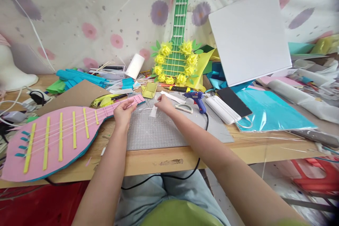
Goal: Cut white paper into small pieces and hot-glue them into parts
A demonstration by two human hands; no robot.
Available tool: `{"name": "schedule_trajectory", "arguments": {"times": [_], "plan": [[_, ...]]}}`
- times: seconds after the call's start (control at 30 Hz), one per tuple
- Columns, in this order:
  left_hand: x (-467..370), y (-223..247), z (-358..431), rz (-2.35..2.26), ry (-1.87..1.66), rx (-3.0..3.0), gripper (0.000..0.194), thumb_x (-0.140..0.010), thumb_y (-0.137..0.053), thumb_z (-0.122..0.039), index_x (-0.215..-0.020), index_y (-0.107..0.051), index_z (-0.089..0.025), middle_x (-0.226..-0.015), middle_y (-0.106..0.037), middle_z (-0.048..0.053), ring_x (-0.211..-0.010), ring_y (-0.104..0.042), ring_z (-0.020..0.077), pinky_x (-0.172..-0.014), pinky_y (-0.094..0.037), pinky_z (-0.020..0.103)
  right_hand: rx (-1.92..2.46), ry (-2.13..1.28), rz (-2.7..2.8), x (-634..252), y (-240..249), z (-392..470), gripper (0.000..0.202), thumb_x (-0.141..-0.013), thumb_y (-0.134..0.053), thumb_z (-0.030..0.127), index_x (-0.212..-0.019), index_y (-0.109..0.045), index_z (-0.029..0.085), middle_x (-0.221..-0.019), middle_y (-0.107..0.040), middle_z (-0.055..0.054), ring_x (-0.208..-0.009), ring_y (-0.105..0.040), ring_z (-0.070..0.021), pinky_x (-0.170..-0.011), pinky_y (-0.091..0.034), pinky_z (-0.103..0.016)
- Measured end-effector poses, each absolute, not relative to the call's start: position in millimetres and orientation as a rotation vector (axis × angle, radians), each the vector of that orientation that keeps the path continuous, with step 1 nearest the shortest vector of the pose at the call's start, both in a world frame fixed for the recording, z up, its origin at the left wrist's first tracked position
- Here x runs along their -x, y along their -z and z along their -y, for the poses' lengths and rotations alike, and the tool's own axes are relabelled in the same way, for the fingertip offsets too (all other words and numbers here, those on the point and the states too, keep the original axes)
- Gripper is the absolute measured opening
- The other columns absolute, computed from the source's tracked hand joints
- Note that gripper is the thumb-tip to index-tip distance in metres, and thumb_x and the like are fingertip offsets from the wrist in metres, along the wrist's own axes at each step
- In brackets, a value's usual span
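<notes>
A pink paper lute [69, 130] with yellow strips, white strings and a blue edge lies at the left, its neck pointing right. My left hand [124, 113] is closed around the neck near its narrow end. My right hand [164, 103], fingers pinched together, is over the grey cutting mat [156, 134]; a small white strip [153, 111] shows at its fingertips. Just behind it lies a longer white strip [172, 97]. To its right are a white-rimmed half-round piece [184, 108] and a blue glue gun [197, 101] with a black cord.
A green paper lute [178, 35] with yellow flowers stands upright at the back. Right of the mat are a white power bank [222, 108], a black phone [234, 101] and a blue packet [275, 109]. Scissors, paper and sticks clutter the back. The black cord crosses the table's front edge.
</notes>
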State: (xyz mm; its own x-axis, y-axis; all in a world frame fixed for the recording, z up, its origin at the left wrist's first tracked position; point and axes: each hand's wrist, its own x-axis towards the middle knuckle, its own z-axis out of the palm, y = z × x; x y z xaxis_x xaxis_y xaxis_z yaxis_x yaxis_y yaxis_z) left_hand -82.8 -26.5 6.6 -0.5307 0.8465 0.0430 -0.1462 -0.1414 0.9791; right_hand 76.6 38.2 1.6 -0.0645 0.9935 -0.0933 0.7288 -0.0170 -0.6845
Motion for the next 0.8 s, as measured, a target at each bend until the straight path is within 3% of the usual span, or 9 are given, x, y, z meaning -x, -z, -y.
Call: {"name": "schedule_trajectory", "arguments": {"times": [0.2, 0.43, 0.63, 0.8], "plan": [[84.2, 3.4, 20.0, -1.443, -1.786, -0.935, 0.030, -0.047, -0.074, -0.016, -0.076, -0.066, -0.013, -0.085, -0.067, 0.007, -0.079, -0.062, 0.0147, -0.080, -0.049, 0.030, 1.785, -0.486, 2.004, -114.8, -11.1, -54.0, 0.021, -0.067, -0.051, 0.013, -0.087, -0.053, 0.018, -0.087, -0.064, -0.005, -0.079, -0.058, -0.0185, -0.062, -0.039, -0.025], [85.0, 11.6, 15.8, -1.456, -1.788, -1.052, 0.029, -0.049, -0.074, -0.019, -0.077, -0.064, -0.013, -0.084, -0.067, 0.007, -0.068, -0.061, 0.0125, -0.071, -0.049, 0.028, 1.665, -0.013, 2.411, -121.3, -5.5, -65.8, 0.019, -0.072, -0.047, 0.011, -0.082, -0.060, 0.020, -0.090, -0.066, -0.008, -0.083, -0.058, -0.0225, -0.064, -0.037, -0.028], [87.9, 14.4, 15.4, -1.541, -1.815, -1.060, 0.028, -0.051, -0.074, -0.026, -0.075, -0.065, -0.015, -0.081, -0.066, 0.005, -0.066, -0.059, 0.0116, -0.068, -0.048, 0.027, 1.689, 0.043, 2.433, -117.9, -1.7, -72.9, 0.023, -0.075, -0.045, 0.011, -0.086, -0.062, 0.020, -0.094, -0.065, -0.009, -0.088, -0.056, -0.0214, -0.065, -0.037, -0.027], [90.1, 17.7, 14.2, -1.571, -1.755, -1.106, 0.026, -0.052, -0.073, -0.021, -0.077, -0.067, -0.017, -0.083, -0.067, 0.006, -0.072, -0.061, 0.0139, -0.071, -0.048, 0.027, 1.696, 0.026, 2.441, -119.7, -6.0, -71.9, 0.025, -0.076, -0.045, 0.013, -0.090, -0.064, 0.020, -0.099, -0.064, -0.009, -0.095, -0.054, -0.0229, -0.068, -0.039, -0.029]]}}
